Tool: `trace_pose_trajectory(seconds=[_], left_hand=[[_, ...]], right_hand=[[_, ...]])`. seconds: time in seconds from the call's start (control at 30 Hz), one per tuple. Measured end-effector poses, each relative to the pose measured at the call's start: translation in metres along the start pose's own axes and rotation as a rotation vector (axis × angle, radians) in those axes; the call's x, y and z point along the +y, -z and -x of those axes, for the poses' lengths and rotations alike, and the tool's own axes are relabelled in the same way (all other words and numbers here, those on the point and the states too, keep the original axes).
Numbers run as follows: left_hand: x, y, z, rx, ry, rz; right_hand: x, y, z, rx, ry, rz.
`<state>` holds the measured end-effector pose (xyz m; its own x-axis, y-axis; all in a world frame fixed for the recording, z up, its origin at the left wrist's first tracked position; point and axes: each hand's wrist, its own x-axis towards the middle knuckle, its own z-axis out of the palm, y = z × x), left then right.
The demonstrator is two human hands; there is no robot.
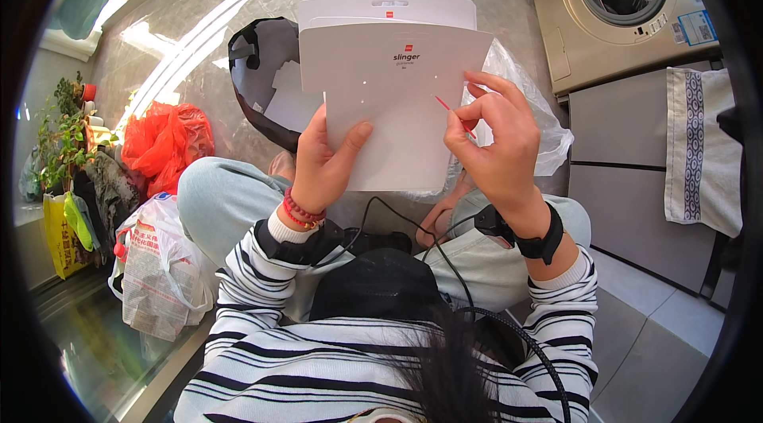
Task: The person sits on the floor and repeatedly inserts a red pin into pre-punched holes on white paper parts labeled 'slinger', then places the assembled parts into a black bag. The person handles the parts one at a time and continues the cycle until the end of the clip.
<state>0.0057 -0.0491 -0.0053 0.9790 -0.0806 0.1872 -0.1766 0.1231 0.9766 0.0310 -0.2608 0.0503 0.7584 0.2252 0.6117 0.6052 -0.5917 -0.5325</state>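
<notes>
Striped sleeves (pixel 254 304) are framing a flat white card package (pixel 393 97), which is being held above the lap, clamped at its lower edge by the left hand (pixel 322 168). A thin red tear strip (pixel 453 114) is being pinched closed by the right hand (pixel 497 145) (the package is judged light, stiff and easily creased, best gripped by its edges).

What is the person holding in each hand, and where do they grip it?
The left hand grips the white card package at its lower left edge. The right hand pinches a thin red strip at its right edge.
</notes>
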Motion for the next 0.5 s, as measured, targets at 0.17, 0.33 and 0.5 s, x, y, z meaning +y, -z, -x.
trace_pose_trajectory(seconds=[0.17, 0.33, 0.5], left_hand=[[0.0009, 0.0001, 0.0003, -0.011, -0.004, 0.004], [0.0008, -0.0010, 0.0014, -0.020, -0.019, -0.002], [0.0012, -0.0001, 0.0017, -0.022, -0.025, -0.030]], right_hand=[[0.0003, -0.0006, -0.0007, -0.007, 0.022, 0.026], [0.0000, -0.0008, -0.0010, -0.005, 0.030, 0.050], [-0.0010, -0.0002, -0.0016, -0.006, 0.044, 0.056]])
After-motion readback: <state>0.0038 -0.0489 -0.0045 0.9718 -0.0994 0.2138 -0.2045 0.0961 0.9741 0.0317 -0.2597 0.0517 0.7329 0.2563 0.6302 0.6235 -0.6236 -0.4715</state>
